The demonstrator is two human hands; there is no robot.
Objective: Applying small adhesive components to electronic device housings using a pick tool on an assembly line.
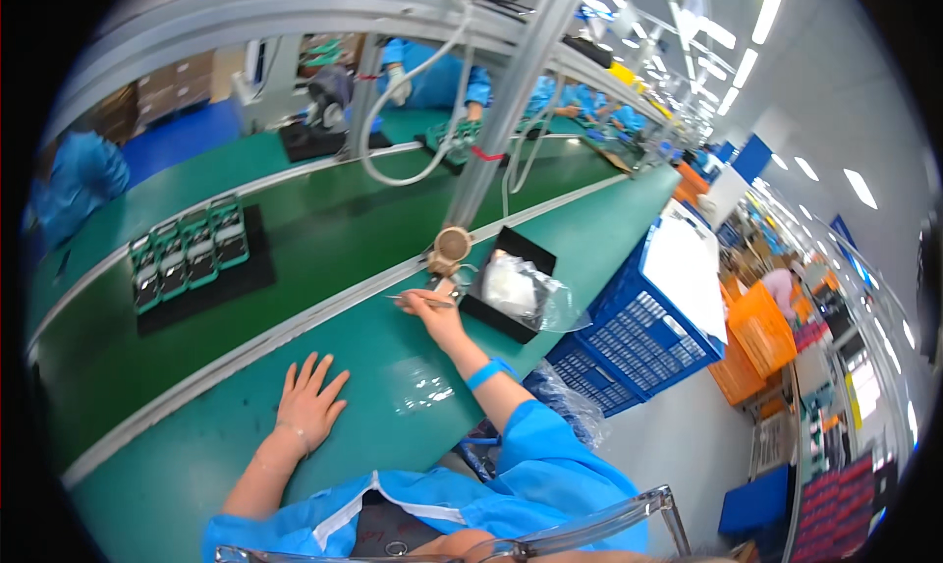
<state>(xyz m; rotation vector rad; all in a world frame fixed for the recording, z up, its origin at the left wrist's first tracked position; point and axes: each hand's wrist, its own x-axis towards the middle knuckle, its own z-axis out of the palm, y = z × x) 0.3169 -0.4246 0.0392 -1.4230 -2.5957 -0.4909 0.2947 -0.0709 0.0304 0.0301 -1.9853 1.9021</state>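
A slim metal tool point(445, 304), apparently tweezers, lay in the fingers of a worker's right hand point(428, 309), its long axis running roughly from side to side and one thin end jutting out to the left of the fingertips. The right hand was closed in a pinch around it, knuckles up, above the green tabletop point(363, 342), with the forearm reaching forward and left and a blue wristband point(488, 372) at the wrist. Whether the tool touched anything could not be told

Just to the right of that hand sat an open black box point(499, 324) holding clear plastic bags point(511, 286); just beyond it stood a round beige fixture point(450, 249) at the foot of a metal post point(491, 136). Nearer the worker than the right hand lay a piece of clear film point(422, 388)

The left hand point(309, 406), farther from the tool, rested empty and palm down, its fingers spread wide. Well beyond it, on the conveyor belt point(324, 244), green-framed devices point(192, 253) stood in a row on a black mat point(257, 263)
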